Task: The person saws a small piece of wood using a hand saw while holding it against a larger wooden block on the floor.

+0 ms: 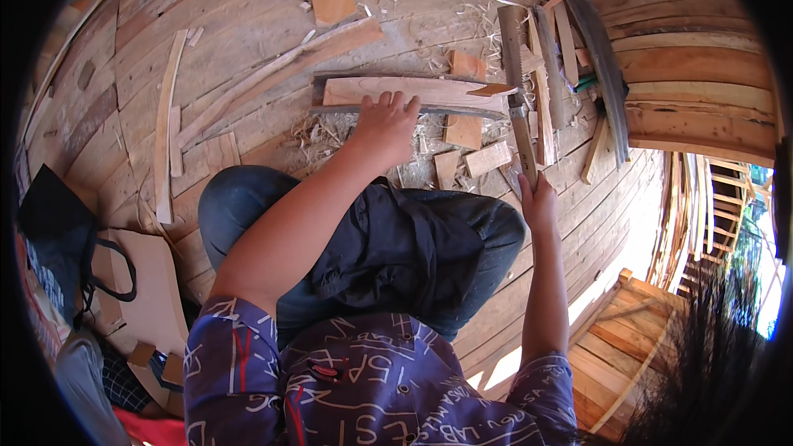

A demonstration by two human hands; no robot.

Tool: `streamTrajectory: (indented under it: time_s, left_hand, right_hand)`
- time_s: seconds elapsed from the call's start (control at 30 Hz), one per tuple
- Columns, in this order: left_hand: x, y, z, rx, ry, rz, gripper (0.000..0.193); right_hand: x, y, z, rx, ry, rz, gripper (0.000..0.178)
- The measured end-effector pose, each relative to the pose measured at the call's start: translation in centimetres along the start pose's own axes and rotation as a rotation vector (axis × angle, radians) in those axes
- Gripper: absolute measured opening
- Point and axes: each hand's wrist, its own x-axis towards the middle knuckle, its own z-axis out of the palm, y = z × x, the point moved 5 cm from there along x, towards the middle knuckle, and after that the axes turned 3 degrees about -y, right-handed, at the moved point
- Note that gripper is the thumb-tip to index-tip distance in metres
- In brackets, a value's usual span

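While the person sits cross-legged on the plank floor (136,140), a pale board (425,92) lies crosswise just beyond the knees, on top of a darker board (317,92). Left hand (387,128) rests on the near edge of the pale board, left of its middle, fingers slightly apart and laid over the upper face; thumb hidden, so cannot tell whether it pinches from below. Right hand (541,201) is wrapped round the handle of a long-bladed tool (517,103), blade pointing away from the body and lying at the board's right end; contact with the wood cannot be told from above. A darker orange sliver (493,90) shows at that same end. Judgement on technique: left-hand placement looks sound — well apart from the blade — and firm downward pressure should limit rocking. Short, controlled strokes, directed away from the holding fingers and the knees, would probably suit a narrow end like this. Wood blocks (488,158) and shavings (322,136) lie near the work; sweeping loose pieces aside would likely give the lower board a steadier seat — a tilted support could send the edge astray.
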Motion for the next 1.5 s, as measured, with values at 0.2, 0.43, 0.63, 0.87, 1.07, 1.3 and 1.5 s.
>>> streamTrajectory:
  time_s: [0.2, 0.43, 0.63, 0.87, 1.07, 1.3, 1.5]
  left_hand:
    - [2.3, -4.3, 2.6, 0.140, -0.205, -0.233, 0.081]
    - [2.8, -6.3, 4.8, 0.186, -0.179, -0.265, 0.062]
    - [2.9, -6.4, 5.2, 0.204, -0.173, -0.278, 0.056]
    - [3.0, -6.4, 5.6, 0.220, -0.191, -0.283, 0.057]
    - [2.8, -5.5, 4.6, 0.267, -0.252, -0.285, 0.060]
    - [3.0, -6.2, 5.2, 0.206, -0.186, -0.307, 0.076]
    - [2.6, -2.5, -3.0, -0.113, 0.281, -0.092, 0.091]
  right_hand:
    - [0.5, 0.5, -0.9, -0.044, -0.070, 0.083, 0.038]
    - [0.3, -0.2, -1.0, -0.173, -0.082, 0.162, 0.038]
    - [0.7, 1.0, 0.6, -0.153, -0.151, 0.095, 0.037]
    - [1.1, -0.5, -1.3, -0.001, 0.083, 0.144, 0.040]
    - [2.3, -0.6, 1.2, -0.220, -0.120, 0.107, 0.034]
    - [1.0, -3.9, 1.3, -0.204, -0.104, 0.060, 0.037]
    - [-1.8, -6.8, -0.7, -0.032, 0.039, 0.062, 0.042]
